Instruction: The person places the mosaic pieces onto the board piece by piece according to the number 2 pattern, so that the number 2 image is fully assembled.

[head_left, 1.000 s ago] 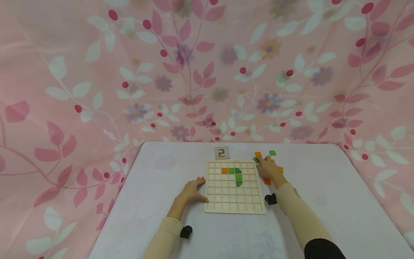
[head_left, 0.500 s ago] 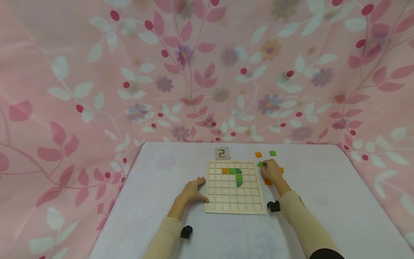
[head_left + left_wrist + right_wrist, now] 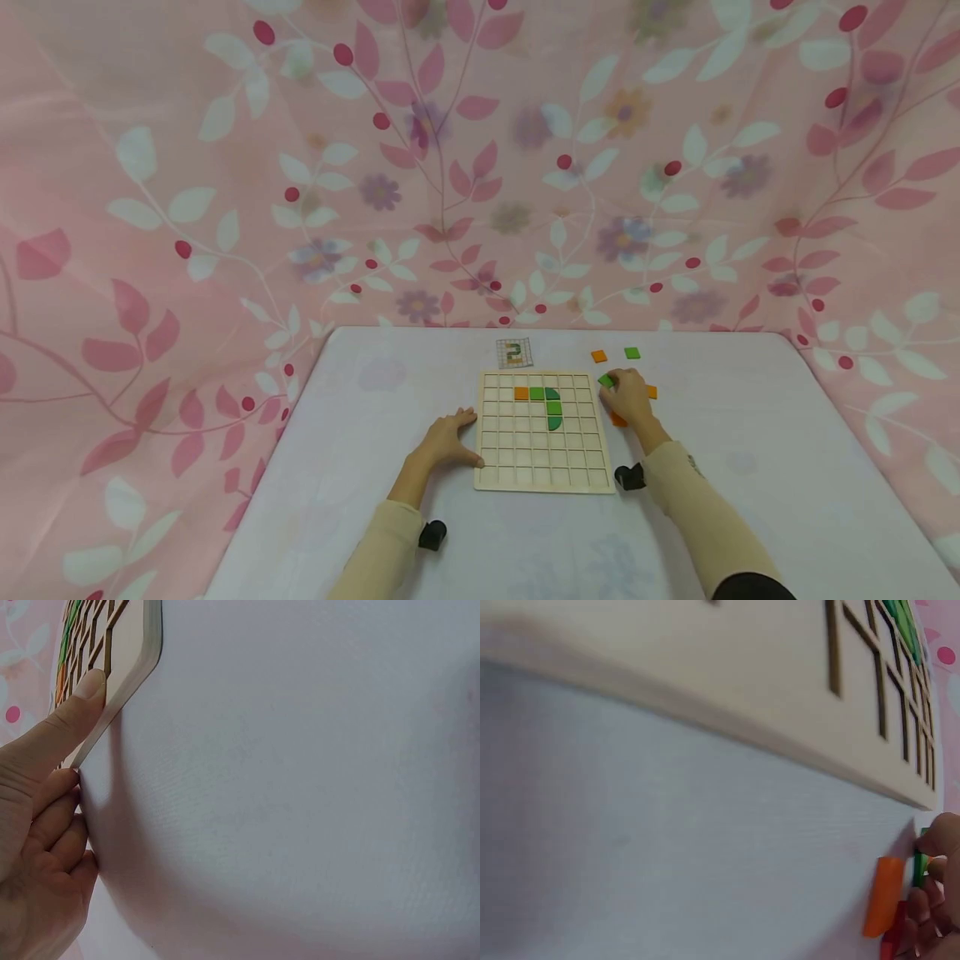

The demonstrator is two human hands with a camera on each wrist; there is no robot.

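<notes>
the right hand (image 3: pixel 632 397) pinches a green tile (image 3: pixel 605 380) just outside the right edge of the board (image 3: pixel 543 478), near its far corner. a second ago that tile lay slightly farther off, with the fingertips close to an orange tile (image 3: pixel 598 357); hand and green tile have since drawn back toward the person, leaving the orange one apart from the fingers. against half a second ago, hardly anything differs.

the left hand (image 3: pixel 446 442) is where it was — thumb and fingers spread apart along the board's left edge, the thumb resting on top of the rim.

the board's grid carries the same five pieces as before: an orange square (image 3: pixel 521 393), two green squares (image 3: pixel 553 408) and two dark green rounded pieces (image 3: pixel 554 423). on the worktop (image 3: pixel 525 550), a loose green square (image 3: pixel 632 353) lies farther back, two more orange tiles (image 3: pixel 651 392) lie by the right hand, and a picture card (image 3: pixel 513 353) lies just beyond the board.
</notes>
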